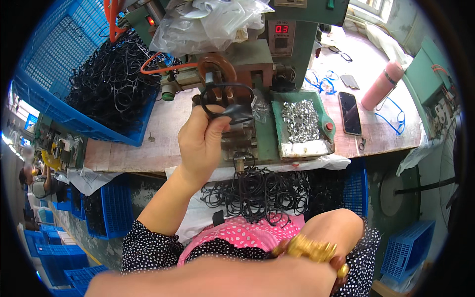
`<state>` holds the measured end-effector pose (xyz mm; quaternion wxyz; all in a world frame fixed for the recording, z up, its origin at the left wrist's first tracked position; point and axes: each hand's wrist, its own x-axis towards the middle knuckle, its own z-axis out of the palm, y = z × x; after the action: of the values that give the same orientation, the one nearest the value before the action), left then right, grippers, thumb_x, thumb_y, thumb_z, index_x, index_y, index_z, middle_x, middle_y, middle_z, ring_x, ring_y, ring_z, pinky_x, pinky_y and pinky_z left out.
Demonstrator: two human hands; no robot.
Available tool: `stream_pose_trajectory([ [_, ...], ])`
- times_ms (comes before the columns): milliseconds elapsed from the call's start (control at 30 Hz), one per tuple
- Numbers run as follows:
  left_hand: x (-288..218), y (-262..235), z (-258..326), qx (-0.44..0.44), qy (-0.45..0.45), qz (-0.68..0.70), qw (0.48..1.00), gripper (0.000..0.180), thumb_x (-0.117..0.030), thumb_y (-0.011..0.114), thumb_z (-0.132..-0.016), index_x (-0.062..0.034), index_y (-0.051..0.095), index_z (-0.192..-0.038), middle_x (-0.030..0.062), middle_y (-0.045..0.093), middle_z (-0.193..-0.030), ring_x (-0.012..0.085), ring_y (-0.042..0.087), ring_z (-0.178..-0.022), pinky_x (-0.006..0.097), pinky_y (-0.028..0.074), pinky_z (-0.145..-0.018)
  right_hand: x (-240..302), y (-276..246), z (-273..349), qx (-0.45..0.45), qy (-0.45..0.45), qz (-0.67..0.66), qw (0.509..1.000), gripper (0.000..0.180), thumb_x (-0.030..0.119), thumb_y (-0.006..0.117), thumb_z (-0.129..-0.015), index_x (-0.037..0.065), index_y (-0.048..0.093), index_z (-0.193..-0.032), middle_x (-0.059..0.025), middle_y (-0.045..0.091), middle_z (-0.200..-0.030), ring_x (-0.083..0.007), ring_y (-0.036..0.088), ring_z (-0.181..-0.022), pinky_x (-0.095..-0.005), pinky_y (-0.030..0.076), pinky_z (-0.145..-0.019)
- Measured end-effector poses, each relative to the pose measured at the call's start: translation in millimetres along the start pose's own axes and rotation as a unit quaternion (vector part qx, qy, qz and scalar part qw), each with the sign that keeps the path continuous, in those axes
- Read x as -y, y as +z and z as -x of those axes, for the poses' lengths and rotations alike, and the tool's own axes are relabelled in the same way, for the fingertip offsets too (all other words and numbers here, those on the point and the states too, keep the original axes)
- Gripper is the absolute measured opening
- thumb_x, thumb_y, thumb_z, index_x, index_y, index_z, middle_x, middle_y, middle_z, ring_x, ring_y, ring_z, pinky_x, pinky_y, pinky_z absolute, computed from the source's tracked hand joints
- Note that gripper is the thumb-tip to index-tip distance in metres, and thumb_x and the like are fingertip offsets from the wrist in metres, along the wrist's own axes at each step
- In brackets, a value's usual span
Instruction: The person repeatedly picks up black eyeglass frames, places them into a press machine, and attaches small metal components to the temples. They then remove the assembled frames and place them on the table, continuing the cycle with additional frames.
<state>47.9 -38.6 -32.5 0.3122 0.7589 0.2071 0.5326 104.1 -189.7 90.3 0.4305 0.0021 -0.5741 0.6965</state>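
Observation:
My left hand [200, 141] pinches a black eyeglass frame [235, 113] between thumb and fingers. It holds the frame up in front of the green bench machine [253, 54], near its brown wheel; whether frame and machine touch, I cannot tell. My right hand [213, 279] lies across the lower edge, very near the camera and blurred, below a gold bracelet [311, 249]. Its fingers do not show clearly. Between my arms, many black eyeglass frames [257, 193] lie heaped on white cloth over my lap. A green tray [324, 106] of small shiny metal pieces [300, 121] sits right of the machine.
At the left, a blue crate [74, 116] holds a big heap of black frames [116, 79]. A phone [350, 114], a pink bottle [383, 85] and blue glasses frames [398, 123] lie or stand on the right tabletop. Plastic bags [213, 22] top the machine. Another person [42, 185] sits far left.

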Motion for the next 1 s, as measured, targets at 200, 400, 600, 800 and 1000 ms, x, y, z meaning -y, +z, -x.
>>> stream_pose_trajectory([
  [200,-11,5,3,-0.028,0.035,-0.049,0.998,0.007,-0.005,0.064,-0.097,0.0008,0.064,-0.102,0.0107,0.061,-0.09,0.0207,0.058,-0.079,0.03,0.047,-0.07,-22,39,6,-0.039,-0.164,-0.079,0.982,0.025,0.024,0.047,-0.108,0.004,0.06,-0.113,-0.0118,0.067,-0.098,-0.0269,0.066,-0.087,-0.0342,0.052,-0.075],
  [400,-20,6,16,-0.038,0.019,-0.007,0.999,0.02,0.0,0.06,-0.096,0.0,0.066,-0.115,0.0097,0.057,-0.105,0.017,0.056,-0.085,0.028,0.047,-0.076,-51,38,35,-0.141,-0.083,0.265,0.95,0.013,0.013,0.059,-0.098,0.007,0.056,-0.109,-0.0116,0.063,-0.093,-0.0298,0.066,-0.087,-0.0398,0.053,-0.073],
  [600,-16,-6,45,-0.041,-0.026,0.012,0.999,0.038,-0.001,0.059,-0.094,0.0025,0.057,-0.132,0.0107,0.059,-0.117,0.0159,0.057,-0.089,0.028,0.048,-0.082,-62,3,92,-0.106,0.102,0.285,0.947,0.023,0.011,0.063,-0.099,0.003,0.065,-0.121,-0.0116,0.069,-0.108,-0.0238,0.069,-0.102,-0.0351,0.054,-0.089],
  [800,-6,-67,141,0.131,-0.138,-0.126,0.974,0.017,-0.004,0.064,-0.094,0.0014,0.067,-0.11,0.0128,0.069,-0.098,0.0219,0.065,-0.084,0.032,0.052,-0.075,-98,7,154,-0.297,0.179,0.118,0.93,0.025,0.01,0.058,-0.103,-0.002,0.061,-0.124,-0.0113,0.068,-0.118,-0.0173,0.066,-0.11,-0.0326,0.051,-0.099],
  [1000,-15,-114,241,0.204,-0.31,-0.186,0.91,0.013,-0.009,0.066,-0.094,0.0002,0.069,-0.102,0.0152,0.069,-0.096,0.0288,0.066,-0.084,0.037,0.052,-0.076,-153,12,181,-0.292,0.145,-0.135,0.936,0.029,0.012,0.053,-0.106,-0.004,0.056,-0.13,-0.01,0.066,-0.118,-0.0156,0.063,-0.112,-0.0312,0.05,-0.101],
])
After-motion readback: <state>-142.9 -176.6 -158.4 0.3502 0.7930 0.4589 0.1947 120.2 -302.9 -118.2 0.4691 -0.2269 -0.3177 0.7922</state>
